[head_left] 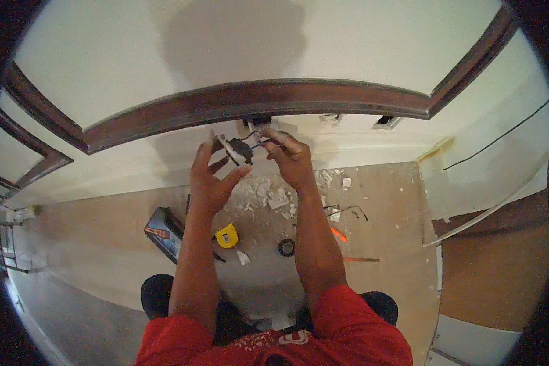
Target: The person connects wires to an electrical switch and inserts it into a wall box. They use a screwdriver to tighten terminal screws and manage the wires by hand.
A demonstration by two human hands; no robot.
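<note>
My left hand [207, 180] is closed by its fingertips around the edges of a wall socket or switch [240, 148], which kind I cannot tell. Its white plate faces left and its black back faces right, tilted in front of the wall. On the right, my right hand [295, 160] pinches a thin blue wire [257, 145] that meets the black back. A dark wire [250, 135] also runs between the fitting and the wall opening [260, 122] above it. The right fingertips partly hide where the wires end.
Plaster scraps [277, 196] litter the floor below the wall. Nearby lie a yellow tape measure [226, 236], a black tape roll [287, 247], a dark box [165, 233], loose wires [355, 210] and an orange-handled tool [338, 234]. Dark wood trim [262, 100] crosses the wall above another opening [387, 122].
</note>
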